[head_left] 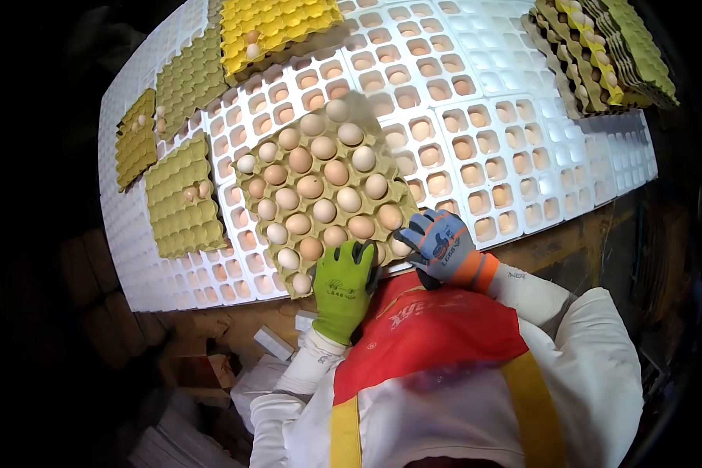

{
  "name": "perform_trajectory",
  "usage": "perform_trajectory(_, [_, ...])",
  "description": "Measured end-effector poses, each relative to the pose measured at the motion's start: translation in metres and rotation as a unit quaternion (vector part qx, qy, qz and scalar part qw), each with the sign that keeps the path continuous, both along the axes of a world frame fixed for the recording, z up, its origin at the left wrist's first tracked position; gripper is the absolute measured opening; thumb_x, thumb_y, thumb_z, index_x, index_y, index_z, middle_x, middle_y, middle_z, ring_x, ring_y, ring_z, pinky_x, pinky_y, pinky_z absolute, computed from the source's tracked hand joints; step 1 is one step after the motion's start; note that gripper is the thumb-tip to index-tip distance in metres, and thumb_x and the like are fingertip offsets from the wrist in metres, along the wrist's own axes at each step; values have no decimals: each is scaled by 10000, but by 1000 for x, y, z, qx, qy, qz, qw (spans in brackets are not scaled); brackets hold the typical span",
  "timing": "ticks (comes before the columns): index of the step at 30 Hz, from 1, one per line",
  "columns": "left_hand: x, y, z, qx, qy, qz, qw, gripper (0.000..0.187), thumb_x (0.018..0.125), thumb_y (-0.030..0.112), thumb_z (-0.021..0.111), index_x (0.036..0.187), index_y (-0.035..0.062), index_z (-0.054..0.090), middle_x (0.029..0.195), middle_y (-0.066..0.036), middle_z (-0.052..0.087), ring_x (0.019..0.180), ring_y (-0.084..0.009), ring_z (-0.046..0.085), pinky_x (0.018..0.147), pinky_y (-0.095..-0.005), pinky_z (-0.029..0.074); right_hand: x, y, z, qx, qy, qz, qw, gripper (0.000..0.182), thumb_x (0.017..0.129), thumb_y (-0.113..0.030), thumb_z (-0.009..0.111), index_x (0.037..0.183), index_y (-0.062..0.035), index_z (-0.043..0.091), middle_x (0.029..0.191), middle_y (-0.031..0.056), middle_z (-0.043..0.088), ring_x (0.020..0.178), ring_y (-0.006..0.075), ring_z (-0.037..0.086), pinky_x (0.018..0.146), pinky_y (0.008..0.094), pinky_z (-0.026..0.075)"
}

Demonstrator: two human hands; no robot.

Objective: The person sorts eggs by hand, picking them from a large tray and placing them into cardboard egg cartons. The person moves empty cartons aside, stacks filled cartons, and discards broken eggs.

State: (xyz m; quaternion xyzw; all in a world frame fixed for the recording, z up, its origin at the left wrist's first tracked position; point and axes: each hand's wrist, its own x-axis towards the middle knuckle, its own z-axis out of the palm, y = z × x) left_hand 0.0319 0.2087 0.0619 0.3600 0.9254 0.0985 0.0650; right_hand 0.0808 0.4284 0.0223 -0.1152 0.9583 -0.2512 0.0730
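A grey-green pulp tray (262, 256) full of brown and pale eggs lies tilted over the white cell trays, its near edge toward my body. My left hand, in a green glove (342, 292), has its dark fingertips curled on that near edge. At the near right corner, my right hand in a blue-grey glove with an orange cuff (443, 248) grips the tray, fingers bent beside a pale egg (400, 247). The undersides of both hands are hidden. Beneath, white cell trays (437, 113) hold many eggs in square pockets.
Pulp trays with a few eggs on them lie at the left (181, 210), (136, 140). A yellow tray (277, 31) tops a stack at the back. More stacked trays (628, 47) stand at the back right. The table's near edge runs before my red apron (437, 327).
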Motion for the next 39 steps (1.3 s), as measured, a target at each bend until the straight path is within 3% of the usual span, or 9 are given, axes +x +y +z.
perform_trajectory(6, [18,17,-10,-23,0,15,1000,289,852,154,680,1139,156,647,1130,-44,627,913,-272,620,704,-402,503,-3,24,-19,-307,-76,-19,949,390,805,-197,793,1143,-72,644,1004,76,650,942,205,644,828,355,531])
perform_trajectory(11, [6,13,-6,51,-71,23,996,266,838,161,721,1098,144,667,1035,-40,664,868,-282,644,688,-400,512,-6,48,-27,-656,-218,-149,707,474,810,-237,801,1199,-49,606,1109,38,592,1043,115,578,879,292,507])
perform_trajectory(16, [-20,-2,2,190,-218,69,955,293,839,148,748,1120,94,689,1041,-80,675,866,-269,654,721,-360,514,-45,25,12,-73,-2,-4,997,531,771,-422,790,1205,-152,647,1123,108,557,1031,309,581,839,436,514])
perform_trajectory(17, [-24,-9,4,231,-262,92,932,290,849,156,738,1126,86,689,1047,-93,671,859,-271,649,719,-360,509,-51,17,14,36,-6,24,999,519,772,-449,776,1175,-145,653,1118,103,557,1021,308,581,819,444,513])
perform_trajectory(23, [-21,-26,25,598,-500,296,552,341,972,268,615,1195,11,633,1185,-87,669,985,-141,633,777,-240,503,-57,36,-12,-472,-111,-102,869,289,758,-225,831,954,-48,713,907,80,611,854,232,607,752,354,495])
perform_trajectory(26, [-44,-22,12,307,-288,167,892,351,866,198,713,1176,46,648,1074,-121,673,966,-235,643,839,-329,516,-37,36,5,-341,-28,-19,940,287,729,-250,844,951,-105,732,903,66,608,874,260,616,746,363,508])
perform_trajectory(28, [-42,4,18,144,-148,115,972,443,799,214,780,1198,81,641,1019,-131,634,903,-276,624,735,-364,511,-28,30,9,-243,-15,0,970,309,727,-312,805,961,-131,714,912,72,601,861,282,609,716,390,512])
perform_trajectory(33, [-26,7,-23,7,46,7,999,408,843,159,651,1234,70,573,1121,-140,573,987,-331,588,788,-438,481,-31,23,22,-114,27,57,991,350,734,-370,781,972,-127,697,937,85,590,881,292,608,689,428,506])
perform_trajectory(39, [-33,3,-14,126,-120,18,985,586,811,138,711,1369,72,546,1125,-133,608,925,-318,610,786,-414,496,-30,29,12,-266,-103,-4,959,404,727,-387,838,1021,-134,724,970,97,610,885,295,628,754,405,526])
